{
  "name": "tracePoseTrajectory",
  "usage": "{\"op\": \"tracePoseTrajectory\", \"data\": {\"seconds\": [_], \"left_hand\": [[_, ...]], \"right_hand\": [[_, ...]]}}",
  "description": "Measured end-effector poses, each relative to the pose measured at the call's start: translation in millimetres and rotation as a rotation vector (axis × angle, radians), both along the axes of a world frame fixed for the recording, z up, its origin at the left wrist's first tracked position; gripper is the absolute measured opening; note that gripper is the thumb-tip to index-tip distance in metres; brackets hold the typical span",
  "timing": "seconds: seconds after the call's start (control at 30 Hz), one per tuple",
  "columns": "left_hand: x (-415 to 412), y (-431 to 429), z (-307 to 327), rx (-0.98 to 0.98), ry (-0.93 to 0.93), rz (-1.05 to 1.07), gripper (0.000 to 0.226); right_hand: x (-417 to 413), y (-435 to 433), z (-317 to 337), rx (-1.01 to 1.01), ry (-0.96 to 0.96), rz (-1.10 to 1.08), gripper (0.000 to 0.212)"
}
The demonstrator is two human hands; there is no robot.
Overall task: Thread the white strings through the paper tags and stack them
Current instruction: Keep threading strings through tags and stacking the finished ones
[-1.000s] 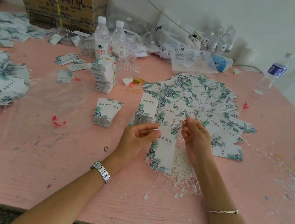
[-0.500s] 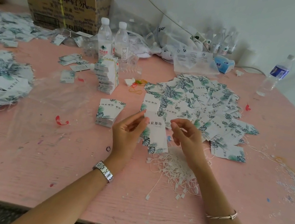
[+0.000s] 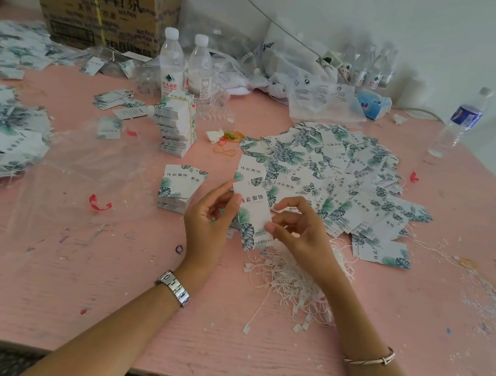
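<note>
1. Held item: one white rectangular paper tag with green leaf print [image 3: 251, 218], raised just above the pink wooden surface [image 3: 62, 271], between both hands.
2. Left hand [image 3: 210, 219]: thumb and forefinger pinch the tag's left edge; remaining fingers loosely curled.
3. Right hand [image 3: 298, 232]: thumb and forefinger pinch the tag's lower right edge. Cannot tell whether a string is also held there.
4. Tangled heap of white strings [image 3: 287, 279] lies on the surface under the right wrist. Loose spread of matching tags [image 3: 340, 177] lies beyond the hands. Short stack of tags [image 3: 179, 188] sits just left of the left hand.
5. Judgement: threading step, early. No string visibly passes through the tag, and the hole is too small to make out.
6. Next move likely calls for the right hand to draw one string from the heap and feed it through while the left hand steadies the tag. The tag then goes on the short stack.
</note>
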State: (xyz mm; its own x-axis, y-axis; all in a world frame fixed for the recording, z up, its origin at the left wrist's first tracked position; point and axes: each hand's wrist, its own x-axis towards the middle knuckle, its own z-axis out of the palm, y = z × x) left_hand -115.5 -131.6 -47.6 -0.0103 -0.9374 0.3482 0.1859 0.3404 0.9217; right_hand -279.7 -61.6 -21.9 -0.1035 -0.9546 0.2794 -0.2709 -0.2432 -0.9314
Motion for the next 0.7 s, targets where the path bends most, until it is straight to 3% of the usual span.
{"op": "tracePoseTrajectory", "data": {"seconds": [0.17, 0.27, 0.33, 0.47, 0.7], "left_hand": [[1, 1, 2, -0.028, -0.019, -0.009, 0.032], [1, 3, 4, -0.034, -0.02, -0.02, 0.031], [2, 4, 4, -0.023, -0.029, -0.018, 0.026], [1, 5, 4, -0.033, -0.045, -0.027, 0.016], [1, 11, 2, -0.107, -0.128, -0.082, 0.011]], "right_hand": [[0, 0, 2, -0.077, 0.152, -0.05, 0.011], [-7, 1, 5, -0.184, 0.065, -0.229, 0.027], [-17, 0, 8, -0.255, 0.02, -0.435, 0.025], [-48, -2, 5, -0.288, 0.353, -0.803, 0.018], [-74, -3, -9, 0.051, 0.677, -1.004, 0.031]]}}
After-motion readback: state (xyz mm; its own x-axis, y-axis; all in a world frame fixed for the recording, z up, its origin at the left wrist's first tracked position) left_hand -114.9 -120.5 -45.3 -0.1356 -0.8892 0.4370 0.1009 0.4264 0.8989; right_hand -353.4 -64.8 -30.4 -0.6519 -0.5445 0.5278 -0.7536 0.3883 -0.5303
